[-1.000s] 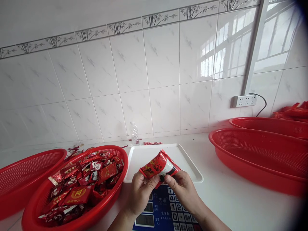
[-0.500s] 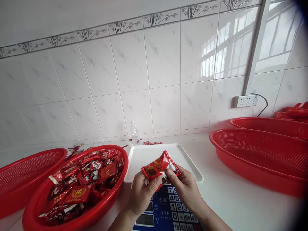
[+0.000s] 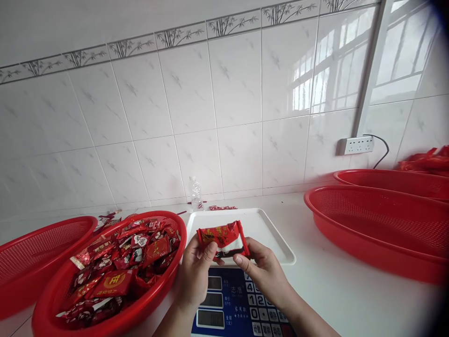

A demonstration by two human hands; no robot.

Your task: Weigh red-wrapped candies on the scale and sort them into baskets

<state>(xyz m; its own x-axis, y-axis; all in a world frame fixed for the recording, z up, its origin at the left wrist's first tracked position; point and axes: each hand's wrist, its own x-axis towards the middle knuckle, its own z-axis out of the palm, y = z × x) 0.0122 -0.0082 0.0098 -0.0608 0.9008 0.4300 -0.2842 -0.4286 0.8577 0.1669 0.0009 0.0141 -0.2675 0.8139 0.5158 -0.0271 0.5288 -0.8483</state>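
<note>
Between my two hands is a small red snack packet [image 3: 224,236] with gold print and a white and black lower corner. Its left end is gripped by my left hand [image 3: 196,271], thumb on the front. My right hand [image 3: 266,271] pinches the lower right corner, thumb in front and fingers behind. The packet is held above the near edge of a white weighing tray [image 3: 259,224] on a digital scale [image 3: 238,304] with a blue keypad panel. To the left stands a red plastic basket [image 3: 180,229] heaped with similar wrapped packets [image 3: 115,283].
Another red basket [image 3: 45,238] stands at the far left, and two more red baskets [image 3: 368,234] sit on the right. A clear plastic bottle [image 3: 195,193] and a red patterned strip [image 3: 223,208] lie near the tiled wall. A power strip [image 3: 357,145] is mounted there.
The packet has turned from a slant to nearly level, its printed front showing more fully. Both hands have shifted slightly left, uncovering more of the scale's displays.
</note>
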